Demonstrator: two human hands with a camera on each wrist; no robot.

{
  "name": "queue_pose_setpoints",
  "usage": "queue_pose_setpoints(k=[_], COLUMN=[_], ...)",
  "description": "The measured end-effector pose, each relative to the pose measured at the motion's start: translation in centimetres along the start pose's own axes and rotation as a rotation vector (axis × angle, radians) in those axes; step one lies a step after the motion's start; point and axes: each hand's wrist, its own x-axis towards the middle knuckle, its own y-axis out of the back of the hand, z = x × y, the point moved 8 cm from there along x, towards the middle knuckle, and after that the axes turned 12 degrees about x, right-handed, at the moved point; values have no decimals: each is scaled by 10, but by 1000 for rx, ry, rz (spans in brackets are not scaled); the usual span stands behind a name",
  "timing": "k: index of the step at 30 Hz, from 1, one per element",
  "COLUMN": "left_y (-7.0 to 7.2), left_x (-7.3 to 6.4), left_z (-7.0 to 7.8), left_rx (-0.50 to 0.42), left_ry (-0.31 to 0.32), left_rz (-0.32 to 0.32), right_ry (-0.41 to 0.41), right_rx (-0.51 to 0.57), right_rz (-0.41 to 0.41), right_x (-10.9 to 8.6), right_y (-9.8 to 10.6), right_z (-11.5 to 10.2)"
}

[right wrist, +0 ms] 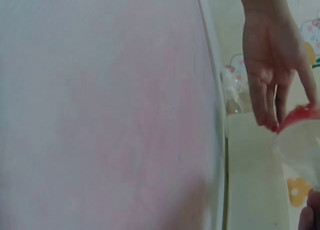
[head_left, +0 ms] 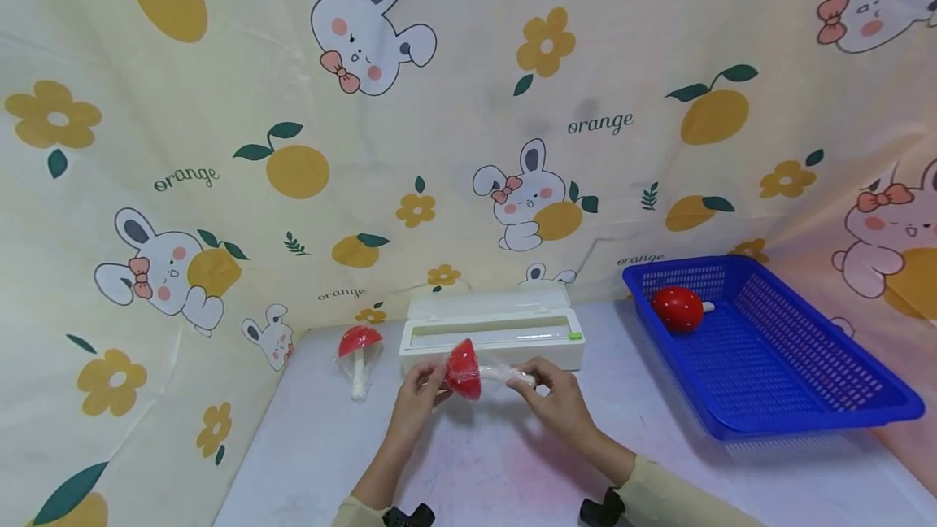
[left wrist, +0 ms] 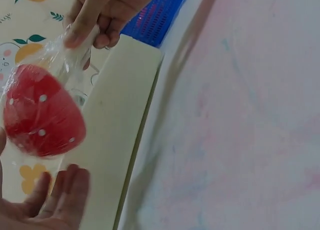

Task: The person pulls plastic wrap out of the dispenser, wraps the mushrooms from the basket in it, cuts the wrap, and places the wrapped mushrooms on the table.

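A toy mushroom (head_left: 464, 369) with a red, white-dotted cap is wrapped in clear plastic and held sideways above the table. My right hand (head_left: 560, 401) pinches its white stem through the wrap, thumb against fingers. Beside the cap is my left hand (head_left: 416, 401); in the left wrist view its fingers (left wrist: 72, 192) are fairly straight and spread below the red cap (left wrist: 42, 113). From the right wrist, the left hand's fingertips appear at the cap's edge (right wrist: 302, 113); whether they touch it, I cannot tell. Behind the hands stands a long white box (head_left: 492, 352) with its lid raised.
Another wrapped mushroom (head_left: 359, 360) lies on the white table (head_left: 307, 429) to the left. At the right, a blue plastic basket (head_left: 776, 364) holds a red dotted mushroom (head_left: 677, 309). A printed cloth (head_left: 454, 120) hangs behind the table.
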Motion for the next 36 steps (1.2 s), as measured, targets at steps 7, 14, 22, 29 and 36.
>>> queue_pose_setpoints(k=[7, 14, 22, 29, 36], left_y=[-16, -15, -6, 6, 23], left_x=[-10, -11, -10, -11, -11], left_z=[10, 19, 18, 17, 11], left_rx=[27, 51, 88, 130, 152], left_ry=[-10, 17, 23, 20, 47], left_rz=[-133, -93, -47, 31, 65], right_ry=[8, 76, 53, 84, 104], right_rx=[63, 86, 111, 128, 133], right_rz=[74, -20, -125, -189, -263], right_x=[-1, -4, -8, -10, -12], right_y=[-3, -21, -35, -43, -46], right_z=[-3, -10, -10, -12, -11])
